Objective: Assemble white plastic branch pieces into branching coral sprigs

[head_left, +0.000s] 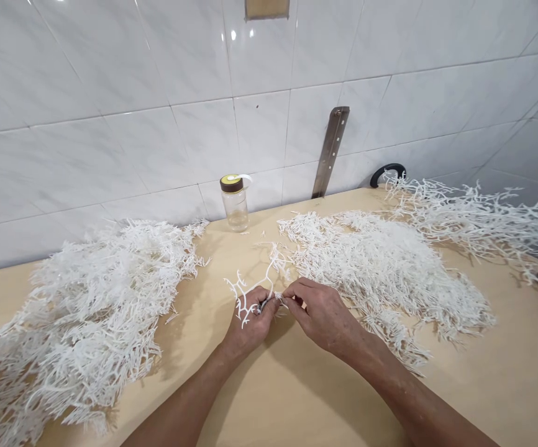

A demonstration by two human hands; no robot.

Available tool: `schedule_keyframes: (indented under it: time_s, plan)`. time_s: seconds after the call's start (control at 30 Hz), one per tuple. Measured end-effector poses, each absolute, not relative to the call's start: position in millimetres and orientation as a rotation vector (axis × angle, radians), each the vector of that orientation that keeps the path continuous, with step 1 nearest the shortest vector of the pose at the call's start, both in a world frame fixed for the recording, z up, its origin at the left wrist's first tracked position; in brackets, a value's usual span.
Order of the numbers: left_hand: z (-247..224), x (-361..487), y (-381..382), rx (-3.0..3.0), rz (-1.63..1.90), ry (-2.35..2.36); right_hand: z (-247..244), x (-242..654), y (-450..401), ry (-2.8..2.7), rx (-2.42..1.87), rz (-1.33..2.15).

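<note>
My left hand point(249, 326) is closed around a white branching plastic stem point(269, 273). Its bare forked twigs spread over the back of that hand and out beyond the fingers. Something small and grey shows by the left thumb, too little of it to name. Close against the left fingertips, my right hand point(325, 313) pinches a small white sprig point(279, 297) at the stem. The fingers partly hide where sprig and stem meet.
Left is a big heap of white sprigs point(110, 310); right is another pile point(381, 254). Bare white branches point(478, 214) lie at far right, near a black curved handle point(387, 172). A lidded clear jar point(236, 208) stands by the tiled wall, with a metal strip point(332, 152) leaning there.
</note>
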State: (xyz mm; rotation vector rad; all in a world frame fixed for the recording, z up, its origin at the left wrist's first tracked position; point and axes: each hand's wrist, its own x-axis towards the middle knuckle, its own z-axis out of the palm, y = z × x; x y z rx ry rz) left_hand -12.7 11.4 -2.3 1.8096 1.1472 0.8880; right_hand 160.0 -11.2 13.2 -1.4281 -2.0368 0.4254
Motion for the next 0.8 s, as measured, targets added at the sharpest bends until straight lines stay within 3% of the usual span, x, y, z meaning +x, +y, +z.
schedule_keyframes:
  time_s: [0.8]
  plan:
    - [0.8,-12.9,10.1,1.751,0.852,1.132,7.4,149.5,-9.4,-1.931,-1.557,0.522]
